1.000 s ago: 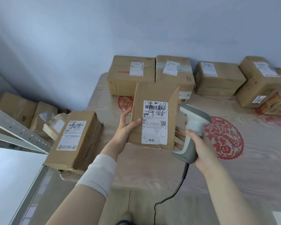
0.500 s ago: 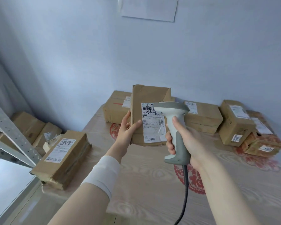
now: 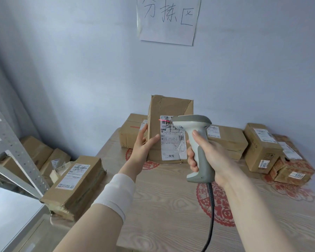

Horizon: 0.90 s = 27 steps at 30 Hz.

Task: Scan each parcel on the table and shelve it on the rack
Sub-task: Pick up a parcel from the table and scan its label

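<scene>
My left hand (image 3: pixel 143 146) grips the left edge of a flat brown parcel (image 3: pixel 168 110), holding it upright above the table with its white label facing me. My right hand (image 3: pixel 205 153) grips the handle of a grey and white barcode scanner (image 3: pixel 193 124) just in front of the parcel. A red scan line lies across the barcode at the top of the label. The scanner head hides the label's upper right part. Its black cable hangs down toward the bottom of the view.
Several brown parcels (image 3: pixel 227 139) line the back of the wooden table (image 3: pixel 171 206), more at the right (image 3: pixel 260 148). One parcel (image 3: pixel 76 184) lies on the table's left edge. A grey metal rack (image 3: pixel 16 157) stands at left, with boxes behind it. A handwritten paper sign (image 3: pixel 168 19) hangs on the wall.
My right hand raised the scanner from beside the parcel to point at its label, and the red line now shows on the barcode. My view tilted upward, revealing the wall sign.
</scene>
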Available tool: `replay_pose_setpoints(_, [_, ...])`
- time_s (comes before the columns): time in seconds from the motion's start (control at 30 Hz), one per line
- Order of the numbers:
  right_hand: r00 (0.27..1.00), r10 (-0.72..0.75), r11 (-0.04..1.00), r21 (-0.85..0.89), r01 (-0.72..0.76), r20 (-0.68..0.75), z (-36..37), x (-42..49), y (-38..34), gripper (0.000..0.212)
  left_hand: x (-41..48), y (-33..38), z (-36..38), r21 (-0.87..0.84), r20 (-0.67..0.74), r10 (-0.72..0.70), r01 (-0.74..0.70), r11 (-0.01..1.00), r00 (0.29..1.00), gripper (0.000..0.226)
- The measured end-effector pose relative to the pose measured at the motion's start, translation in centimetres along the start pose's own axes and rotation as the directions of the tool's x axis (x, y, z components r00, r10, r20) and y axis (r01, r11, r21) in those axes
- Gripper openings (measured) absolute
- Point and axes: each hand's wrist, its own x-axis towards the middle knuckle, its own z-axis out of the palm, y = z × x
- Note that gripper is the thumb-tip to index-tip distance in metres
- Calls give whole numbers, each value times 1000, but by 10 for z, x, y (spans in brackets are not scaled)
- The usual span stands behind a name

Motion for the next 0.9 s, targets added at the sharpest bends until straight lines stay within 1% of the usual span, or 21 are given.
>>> replay_pose_setpoints(0.07, [1000,5,1000,11,-5,0,1,0,1,40,-1,0,-3,3,-8,-1,1,1000,1000,67])
replay_pose_setpoints(0.13, [1000,13,1000,0,-13,10,1,-1,2,41,-2,-1,-7,6,-16,7,-6,1000,1000,79])
replay_pose_setpoints(0.2, [1000,17,1000,-17,-17,19,2,-3,2,46,-5,-1,-10,2,-18,15,-15,1000,1000,87])
replay_pose_setpoints(0.23, [1000,13,1000,-22,-13,23,3,-4,2,48,-7,0,-11,-3,-18,17,-17,1000,1000,87])
replay_pose_setpoints(0.33, [999,-31,1000,8,31,21,9,-6,2,44,-16,5,-17,-22,-43,14,-15,1000,999,83])
replay_pose_setpoints(0.4, [997,-80,996,48,80,1,14,-7,3,45,-25,9,-23,-39,-71,4,-7,999,997,82])
replay_pose_setpoints(0.5, [989,-140,978,150,146,-51,26,-6,11,44,-47,17,-37,-68,-155,-20,9,998,988,82])
replay_pose_setpoints(0.57, [984,-134,970,190,154,-116,35,-4,24,34,-64,21,-53,-107,-226,-39,15,994,973,80])
replay_pose_setpoints(0.63, [977,-113,979,150,141,-179,49,-1,43,20,-85,26,-71,-153,-265,-64,23,988,962,72])
replay_pose_setpoints(0.67, [976,-94,984,127,121,-198,58,1,55,18,-96,28,-80,-167,-268,-74,29,986,961,65])
replay_pose_setpoints(0.7, [978,-70,989,114,94,-198,69,2,66,20,-109,30,-90,-175,-272,-82,34,984,959,57])
replay_pose_setpoints(0.77, [991,-10,994,106,24,-136,96,1,86,27,-138,34,-111,-178,-306,-98,44,983,947,47])
replay_pose_setpoints(0.83, [1000,27,994,107,-25,-15,129,-8,98,29,-169,40,-134,-150,-376,-93,38,988,922,46])
replay_pose_setpoints(0.9, [995,36,996,78,-43,95,165,-18,102,36,-201,48,-159,-121,-453,-79,27,992,888,46])
